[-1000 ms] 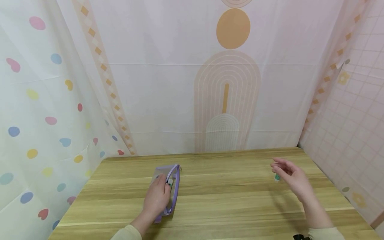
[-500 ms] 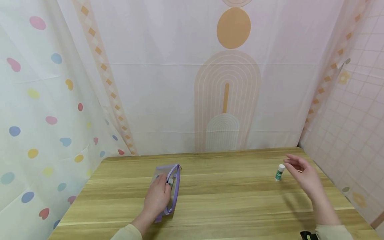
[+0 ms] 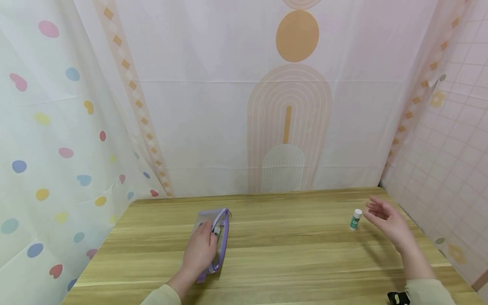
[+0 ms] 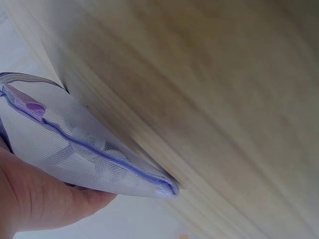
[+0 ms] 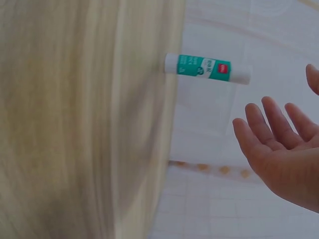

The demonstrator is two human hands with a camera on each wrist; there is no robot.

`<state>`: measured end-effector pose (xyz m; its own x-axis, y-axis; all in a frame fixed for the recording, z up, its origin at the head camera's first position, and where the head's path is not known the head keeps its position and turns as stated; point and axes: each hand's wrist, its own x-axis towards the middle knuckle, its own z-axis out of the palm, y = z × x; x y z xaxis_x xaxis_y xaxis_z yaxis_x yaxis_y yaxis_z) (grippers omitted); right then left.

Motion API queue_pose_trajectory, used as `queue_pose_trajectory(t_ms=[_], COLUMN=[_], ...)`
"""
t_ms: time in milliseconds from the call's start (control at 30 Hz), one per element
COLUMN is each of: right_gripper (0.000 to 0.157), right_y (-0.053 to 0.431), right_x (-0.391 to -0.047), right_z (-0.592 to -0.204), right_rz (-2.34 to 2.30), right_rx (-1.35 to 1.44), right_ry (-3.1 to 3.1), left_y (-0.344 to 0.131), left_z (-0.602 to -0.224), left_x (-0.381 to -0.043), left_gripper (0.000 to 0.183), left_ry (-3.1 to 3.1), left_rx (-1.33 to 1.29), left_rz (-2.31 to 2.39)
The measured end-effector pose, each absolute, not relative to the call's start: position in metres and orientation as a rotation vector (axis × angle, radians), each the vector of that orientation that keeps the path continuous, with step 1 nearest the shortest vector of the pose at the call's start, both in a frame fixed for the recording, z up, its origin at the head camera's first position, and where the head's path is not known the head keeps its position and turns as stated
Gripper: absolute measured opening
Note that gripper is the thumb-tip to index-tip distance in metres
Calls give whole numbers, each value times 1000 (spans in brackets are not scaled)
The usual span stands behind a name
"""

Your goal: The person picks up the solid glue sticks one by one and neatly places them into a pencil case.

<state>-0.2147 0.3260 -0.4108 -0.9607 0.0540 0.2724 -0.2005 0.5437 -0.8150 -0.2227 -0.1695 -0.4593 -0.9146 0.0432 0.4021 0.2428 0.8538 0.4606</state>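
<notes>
A green glue stick with a white cap (image 3: 355, 219) stands upright on the table's right side. My right hand (image 3: 390, 222) is just to the right of it, fingers loosely bent and apart from it; the right wrist view shows the same gap between the glue stick (image 5: 207, 68) and the hand (image 5: 284, 149). On the left, my left hand (image 3: 200, 250) grips a mesh zip pouch with purple edging (image 3: 225, 243). The pouch's zip side gapes, and a white-and-green item (image 3: 217, 231) shows inside. In the left wrist view the thumb lies against the pouch (image 4: 94, 144), whose other contents are blurred behind the mesh.
The wooden table (image 3: 286, 245) ends at a patterned curtain (image 3: 206, 140) at the back. A dotted curtain (image 3: 49, 178) hangs on the left, a checked one (image 3: 453, 148) on the right.
My right hand has let go of the glue stick and drawn back to the right, leaving it standing on the table. The left hand and the pouch have stayed put.
</notes>
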Motion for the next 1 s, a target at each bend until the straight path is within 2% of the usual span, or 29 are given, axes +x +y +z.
queue_pose_trajectory(t_ms=[100, 300, 567, 800, 1000], right_gripper=[62, 67, 66, 68, 63], right_y=[329, 332, 334, 333, 331], right_x=[-217, -221, -228, -231, -234], right_z=[-413, -417, -423, -427, -429], right_rz=[1416, 1418, 1438, 1433, 1442], right_rx=[154, 145, 153, 145, 145], right_ry=[-2544, -2636, -2691, -2725, -2708], left_y=[-169, -169, -170, -170, -170], left_z=[-459, -460, -460, -461, -461], left_x=[-222, -224, -223, -223, -223], left_gripper=[38, 26, 43, 41, 39], left_ry=[-2642, -2629, -2672, -2679, -2664], left_rx=[-217, -231, -213, -208, -217], left_rz=[-730, -700, -739, -744, -729])
